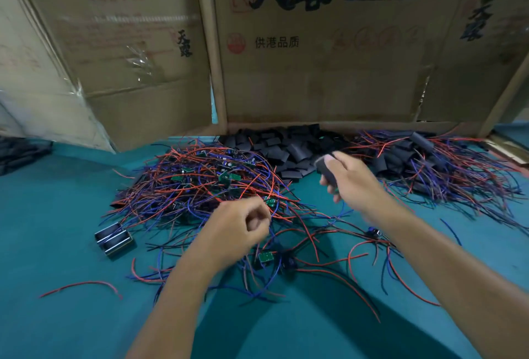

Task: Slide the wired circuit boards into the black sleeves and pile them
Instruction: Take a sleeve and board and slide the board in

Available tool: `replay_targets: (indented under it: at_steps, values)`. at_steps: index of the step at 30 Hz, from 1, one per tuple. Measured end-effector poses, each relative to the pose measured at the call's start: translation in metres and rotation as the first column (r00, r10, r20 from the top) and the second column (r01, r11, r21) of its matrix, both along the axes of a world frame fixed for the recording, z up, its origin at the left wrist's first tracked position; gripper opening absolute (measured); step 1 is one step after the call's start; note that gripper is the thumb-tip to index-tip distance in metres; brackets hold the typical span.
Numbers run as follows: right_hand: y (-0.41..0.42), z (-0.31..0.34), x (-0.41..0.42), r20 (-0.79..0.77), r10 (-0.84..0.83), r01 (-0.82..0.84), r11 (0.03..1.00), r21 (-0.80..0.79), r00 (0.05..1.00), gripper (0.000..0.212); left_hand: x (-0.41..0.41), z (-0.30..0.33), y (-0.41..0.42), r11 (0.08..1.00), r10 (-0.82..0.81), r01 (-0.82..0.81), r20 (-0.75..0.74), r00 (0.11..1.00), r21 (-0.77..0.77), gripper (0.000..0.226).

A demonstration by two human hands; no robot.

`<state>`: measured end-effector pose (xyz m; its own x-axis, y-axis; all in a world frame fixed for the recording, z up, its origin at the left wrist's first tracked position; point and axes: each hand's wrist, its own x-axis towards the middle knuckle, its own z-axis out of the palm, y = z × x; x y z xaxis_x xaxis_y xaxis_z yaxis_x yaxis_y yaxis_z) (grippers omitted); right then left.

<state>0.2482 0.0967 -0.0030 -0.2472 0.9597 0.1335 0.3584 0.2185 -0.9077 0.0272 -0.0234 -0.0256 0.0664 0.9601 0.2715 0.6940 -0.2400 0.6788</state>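
A tangled heap of green circuit boards (226, 177) with red and blue wires lies on the teal table, left of centre. Behind it sits a pile of empty black sleeves (274, 144). At the right lies a pile of sleeved boards (423, 155) with wires trailing out. My right hand (352, 184) grips a black sleeve (326, 169) above the table, blurred by motion. My left hand (240, 227) has its fingers curled at the near edge of the heap, pinching wires beside a small green board (269, 201). Another board (266, 257) lies loose near my left wrist.
Upright cardboard boxes (315, 58) wall off the back of the table. A small metal-edged black block (114, 240) sits at the left. A loose red wire (83, 285) lies near the front left. Dark material (20, 152) lies at the far left edge.
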Motion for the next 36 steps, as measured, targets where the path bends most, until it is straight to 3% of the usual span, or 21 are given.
replay_targets:
  at_steps: [2,4,6,10,13,18,23,27,36]
  values:
    - [-0.034,-0.008,0.009,-0.157,0.031,-0.049,0.993,-0.11,0.987,0.037,-0.002,0.002,-0.004,0.979,-0.14,0.103,-0.212,0.967,-0.177,0.01]
    - [-0.055,-0.022,0.018,-0.205,0.005,-0.032,0.991,-0.131,0.979,0.039,-0.002,0.002,-0.006,0.963,-0.181,0.105,-0.31,0.933,-0.247,0.012]
    - [-0.063,-0.034,0.024,-0.196,-0.031,0.008,0.993,-0.118,0.98,0.037,0.0,0.003,-0.006,0.984,-0.111,0.069,-0.271,0.956,-0.162,0.012]
    - [-0.064,-0.042,0.027,-0.161,-0.003,-0.009,0.997,-0.076,0.987,0.03,-0.007,0.003,0.001,0.966,0.235,-0.216,-0.134,0.963,0.144,0.011]
    - [-0.061,-0.047,0.028,-0.115,0.011,-0.012,1.0,-0.005,0.993,0.019,-0.01,-0.003,0.004,0.92,0.369,-0.35,-0.091,0.925,0.178,0.009]
    - [-0.056,-0.054,0.032,-0.085,-0.031,0.038,0.996,0.086,0.996,0.008,-0.029,0.011,0.024,0.859,0.501,-0.463,-0.176,0.847,0.217,0.011]
    - [-0.057,-0.053,0.034,-0.074,-0.086,0.093,0.99,0.102,0.994,0.013,-0.047,0.036,0.061,0.882,0.466,-0.443,-0.415,0.781,0.158,0.011]
    - [-0.058,-0.052,0.035,-0.044,-0.125,0.129,0.987,0.096,0.991,0.014,-0.051,0.037,0.079,0.897,0.349,-0.442,-0.659,0.666,0.027,0.032]
    - [-0.061,-0.051,0.036,0.007,-0.118,0.116,0.988,0.104,0.993,0.014,-0.064,0.049,0.082,0.933,0.178,-0.351,-0.738,0.65,-0.084,0.033]
